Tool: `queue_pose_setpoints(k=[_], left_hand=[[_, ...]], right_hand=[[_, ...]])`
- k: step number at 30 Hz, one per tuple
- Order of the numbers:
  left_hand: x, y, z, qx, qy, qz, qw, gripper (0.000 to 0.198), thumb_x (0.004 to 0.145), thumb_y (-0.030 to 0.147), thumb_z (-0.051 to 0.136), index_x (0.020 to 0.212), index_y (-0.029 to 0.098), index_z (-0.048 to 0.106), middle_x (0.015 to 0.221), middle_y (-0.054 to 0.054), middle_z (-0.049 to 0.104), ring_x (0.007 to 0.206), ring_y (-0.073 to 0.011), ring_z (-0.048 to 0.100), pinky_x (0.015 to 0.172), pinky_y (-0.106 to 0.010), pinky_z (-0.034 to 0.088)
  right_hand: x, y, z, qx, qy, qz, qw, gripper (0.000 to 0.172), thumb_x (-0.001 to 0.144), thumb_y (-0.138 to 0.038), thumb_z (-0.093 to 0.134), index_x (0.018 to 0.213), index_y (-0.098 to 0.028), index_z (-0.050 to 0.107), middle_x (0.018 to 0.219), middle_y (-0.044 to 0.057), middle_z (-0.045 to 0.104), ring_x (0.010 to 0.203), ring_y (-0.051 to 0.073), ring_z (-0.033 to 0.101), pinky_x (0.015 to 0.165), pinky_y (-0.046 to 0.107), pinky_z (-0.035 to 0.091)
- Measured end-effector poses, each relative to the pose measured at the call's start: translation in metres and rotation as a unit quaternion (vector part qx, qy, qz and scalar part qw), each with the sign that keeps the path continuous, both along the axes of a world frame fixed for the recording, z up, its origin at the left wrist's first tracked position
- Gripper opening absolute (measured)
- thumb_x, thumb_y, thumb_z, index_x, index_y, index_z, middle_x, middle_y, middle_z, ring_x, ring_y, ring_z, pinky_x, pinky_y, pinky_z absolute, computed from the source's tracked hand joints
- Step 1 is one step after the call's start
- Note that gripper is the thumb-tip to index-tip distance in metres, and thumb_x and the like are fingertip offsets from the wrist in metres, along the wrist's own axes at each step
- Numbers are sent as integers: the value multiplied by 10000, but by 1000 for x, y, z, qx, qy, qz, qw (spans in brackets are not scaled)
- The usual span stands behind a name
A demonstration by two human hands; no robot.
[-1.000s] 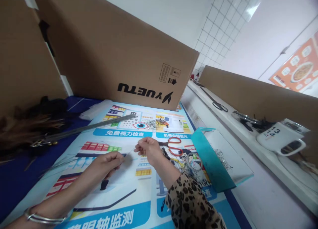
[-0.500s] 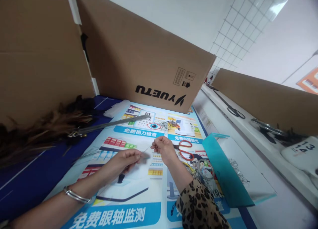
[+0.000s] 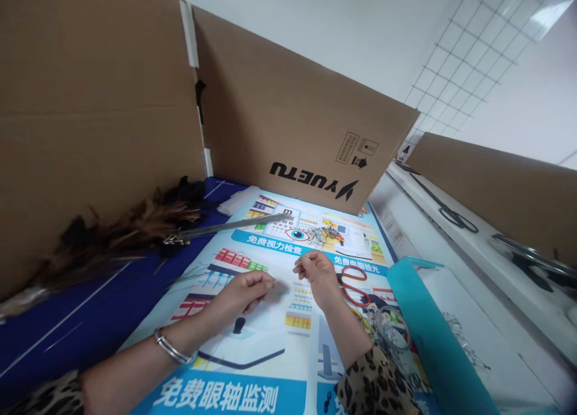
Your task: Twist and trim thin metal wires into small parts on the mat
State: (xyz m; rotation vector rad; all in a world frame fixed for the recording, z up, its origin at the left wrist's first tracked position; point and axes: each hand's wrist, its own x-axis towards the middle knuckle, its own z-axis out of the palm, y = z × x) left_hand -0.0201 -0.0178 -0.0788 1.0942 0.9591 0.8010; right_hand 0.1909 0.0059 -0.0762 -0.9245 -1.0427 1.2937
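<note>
My left hand [image 3: 246, 290] and my right hand [image 3: 318, 272] hover close together over a printed poster [image 3: 252, 349] on the table. Both pinch the ends of a thin wire [image 3: 288, 269] that runs between them. The fingers of each hand are closed in a pinch. A silver bangle [image 3: 171, 347] sits on my left wrist, and a leopard-print sleeve [image 3: 374, 382] covers my right forearm. Red-handled scissors [image 3: 354, 283] lie just right of my right hand.
Brown and black feathers [image 3: 112, 238] with a bundle of metal wires [image 3: 229, 224] lie at the left on blue cloth. Cardboard walls [image 3: 288, 127] stand behind. A teal-edged tray [image 3: 433, 337], a tape roll [image 3: 392, 325] and a pile of small metal bits [image 3: 318, 235] lie nearby.
The view has swung left and down, so everything shifts right in the picture. My hands hold the same pinch on the wire, a little further apart than before.
</note>
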Motion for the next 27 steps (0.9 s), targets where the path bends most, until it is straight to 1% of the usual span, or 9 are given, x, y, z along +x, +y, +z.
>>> queue_pose_setpoints(k=[3,10,13,16,19,22,24,27], left_hand=[[0,-1,2,-4,-4,3,1000,396,696,539,753,769,176,611,551,80,513,391,-47,300,414,-215,173],[-1,-3,6,-3,-12,10,1000,386,694,523,758,763,180,594,566,82,504,416,-50,316,432,-209,183],[-1,-2,5,-2,-8,17,1000,367,690,496,768,747,178,595,542,90,481,408,-50,306,431,-210,175],[-1,0,-2,1,-6,22,1000,358,693,481,777,751,174,603,571,79,509,413,-48,313,431,-208,173],[-3,2,-11,1,-11,21,1000,370,728,508,767,800,175,623,613,69,537,423,-49,325,436,-201,172],[-6,4,-22,-2,-14,17,1000,378,744,515,781,820,175,633,632,72,527,435,-47,333,446,-192,172],[-8,7,-28,-9,-11,15,1000,384,765,522,780,883,176,662,652,63,543,446,-52,344,448,-191,184],[-10,9,-34,0,-22,16,1000,367,798,516,769,898,177,672,669,50,561,463,-57,353,450,-191,208]], right_hand=[[0,0,2,16,-10,-6,1000,231,797,-385,828,810,-194,699,791,25,745,655,141,680,560,237,468],[-3,-3,3,22,-19,-16,999,177,826,-342,790,806,-189,703,797,22,744,632,124,656,558,234,466],[-4,-3,4,15,-18,-16,1000,169,818,-333,787,807,-187,703,790,22,743,623,124,656,552,232,464],[-6,-4,5,-1,-25,-25,999,171,793,-332,790,786,-188,698,775,23,738,623,132,657,551,238,465],[-7,-4,4,-21,-32,-29,999,192,774,-359,788,778,-195,688,769,22,736,621,135,656,547,237,469],[-6,-4,1,-47,-26,-5,999,264,753,-428,801,813,-198,688,800,28,747,640,138,668,541,225,463],[-4,-3,0,-59,-22,6,998,320,735,-469,819,839,-192,696,814,29,744,645,131,669,544,216,459],[0,-1,5,-78,-33,34,996,414,700,-521,835,909,-185,714,845,35,738,663,133,679,561,221,479]])
